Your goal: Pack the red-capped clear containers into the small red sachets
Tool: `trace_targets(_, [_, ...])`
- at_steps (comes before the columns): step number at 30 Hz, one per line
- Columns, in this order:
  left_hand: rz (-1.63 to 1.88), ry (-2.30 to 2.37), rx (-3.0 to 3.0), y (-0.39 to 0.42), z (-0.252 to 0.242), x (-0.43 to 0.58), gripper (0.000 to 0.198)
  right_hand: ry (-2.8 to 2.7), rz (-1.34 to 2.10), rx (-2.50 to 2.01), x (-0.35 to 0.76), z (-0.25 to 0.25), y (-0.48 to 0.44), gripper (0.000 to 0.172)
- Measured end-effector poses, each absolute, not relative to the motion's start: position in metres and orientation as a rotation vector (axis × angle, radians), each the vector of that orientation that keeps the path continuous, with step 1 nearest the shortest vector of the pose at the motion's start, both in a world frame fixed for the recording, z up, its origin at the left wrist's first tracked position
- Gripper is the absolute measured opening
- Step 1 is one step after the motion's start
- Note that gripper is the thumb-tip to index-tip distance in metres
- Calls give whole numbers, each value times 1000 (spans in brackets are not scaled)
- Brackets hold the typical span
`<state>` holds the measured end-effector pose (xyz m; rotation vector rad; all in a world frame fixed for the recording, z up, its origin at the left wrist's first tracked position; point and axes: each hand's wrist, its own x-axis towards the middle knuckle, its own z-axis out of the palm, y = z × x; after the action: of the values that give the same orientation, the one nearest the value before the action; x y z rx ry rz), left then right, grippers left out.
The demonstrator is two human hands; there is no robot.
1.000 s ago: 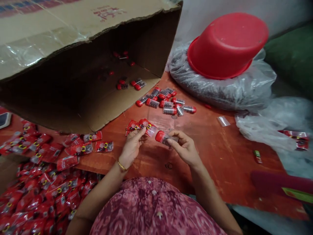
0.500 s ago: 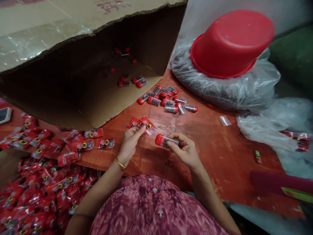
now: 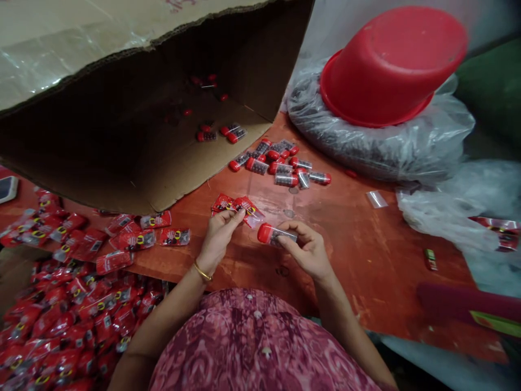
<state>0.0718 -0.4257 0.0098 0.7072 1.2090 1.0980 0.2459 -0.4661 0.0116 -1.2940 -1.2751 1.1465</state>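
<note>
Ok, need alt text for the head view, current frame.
A person's left hand pinches a printed red packet while their right hand holds a clear, red-capped tube over a red table. Beyond lie similar tubes, some inside an open cardboard box; more red packets heap at left, and an upturned red tub sits on a plastic bag at right.

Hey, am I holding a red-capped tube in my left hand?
No, your left hand pinches a red printed packet, while the red-capped tube is in your right hand.

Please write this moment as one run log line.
left hand: pinches red packet | right hand: holds red-capped tube | table: more tubes
</note>
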Motion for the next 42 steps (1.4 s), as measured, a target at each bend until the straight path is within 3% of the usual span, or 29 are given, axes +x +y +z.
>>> trace_targets(14, [1116,1115,823,-430,3,76,28,-1204,1194,-1251,240,1,-461,17])
trace_targets(21, [1143,1061,688,-435,4,92,33,-1078,1237,-1256,225,-5,-463,26])
trace_targets(36, [1310,1029,435,-452,-1,112,34,-888,1104,-1267,196,-9,-465,24])
trace_targets(42, [1135,1042,537,-442,-7,106,39,-876,1185,-1264,185,-14,-463,28])
